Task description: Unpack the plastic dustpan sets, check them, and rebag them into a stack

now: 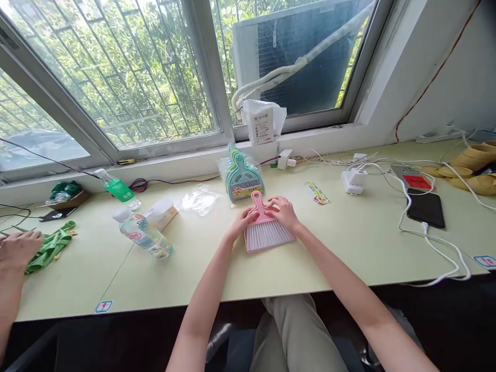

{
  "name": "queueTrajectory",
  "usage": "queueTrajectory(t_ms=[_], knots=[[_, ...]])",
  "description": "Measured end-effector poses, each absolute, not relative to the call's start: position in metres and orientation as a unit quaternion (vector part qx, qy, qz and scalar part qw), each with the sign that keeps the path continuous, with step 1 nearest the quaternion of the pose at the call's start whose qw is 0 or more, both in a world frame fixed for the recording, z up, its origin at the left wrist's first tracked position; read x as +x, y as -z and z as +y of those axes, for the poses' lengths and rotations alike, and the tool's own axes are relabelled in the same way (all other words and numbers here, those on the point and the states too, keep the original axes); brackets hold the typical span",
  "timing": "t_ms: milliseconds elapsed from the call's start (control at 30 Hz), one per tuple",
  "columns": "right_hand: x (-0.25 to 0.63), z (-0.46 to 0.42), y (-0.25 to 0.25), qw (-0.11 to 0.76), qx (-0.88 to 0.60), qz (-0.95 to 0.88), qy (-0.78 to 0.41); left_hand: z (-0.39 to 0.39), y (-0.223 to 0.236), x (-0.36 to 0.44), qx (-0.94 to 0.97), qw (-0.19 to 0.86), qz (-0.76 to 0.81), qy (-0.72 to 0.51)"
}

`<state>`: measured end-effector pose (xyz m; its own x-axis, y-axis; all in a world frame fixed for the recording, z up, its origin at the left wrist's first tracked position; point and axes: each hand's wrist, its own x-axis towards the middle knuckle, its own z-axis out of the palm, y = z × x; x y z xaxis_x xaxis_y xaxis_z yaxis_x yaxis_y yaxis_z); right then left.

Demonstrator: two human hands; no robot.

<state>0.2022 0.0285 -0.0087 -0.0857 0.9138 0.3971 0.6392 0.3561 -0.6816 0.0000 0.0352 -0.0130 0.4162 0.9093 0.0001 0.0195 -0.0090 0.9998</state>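
A pink hand brush [269, 235] with pale bristles lies on the table in front of me, its handle pointing away. A thin pink edge shows beneath the bristles, apparently a matching dustpan. My left hand [242, 222] is closed on the left side of the brush head, thumb on top. On the right side my right hand [284, 213] grips it with bent fingers, their tips near the base of the handle. Just beyond stands a stack of teal and yellow brush-and-dustpan sets [243, 178], with clear plastic around it. A printed label strip [318, 192] lies to the right.
Crumpled clear plastic [200, 200] and a tilted drink bottle [143, 233] are on the left, with a green-labelled bottle [116, 187] behind. Another person's hand [19, 250] is beside green strips [50, 248]. White cables, a charger [353, 181] and a phone [426, 208] occupy the right.
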Motion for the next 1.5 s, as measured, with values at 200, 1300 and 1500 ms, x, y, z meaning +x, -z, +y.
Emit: queueTrajectory(t_ms=[200,1300,1500], knots=[[0.217,0.029,0.012,0.41,-0.519,-0.609,-0.438,0.028,0.009,0.008,0.586,0.607,0.4,-0.358],[0.314,0.05,0.032,0.33,-0.79,-0.516,-0.001,0.026,0.001,0.0,0.523,0.659,0.427,-0.332],[0.299,0.034,0.021,0.17,-0.825,-0.539,-0.013,0.029,0.002,0.0,0.47,0.661,0.445,-0.381]])
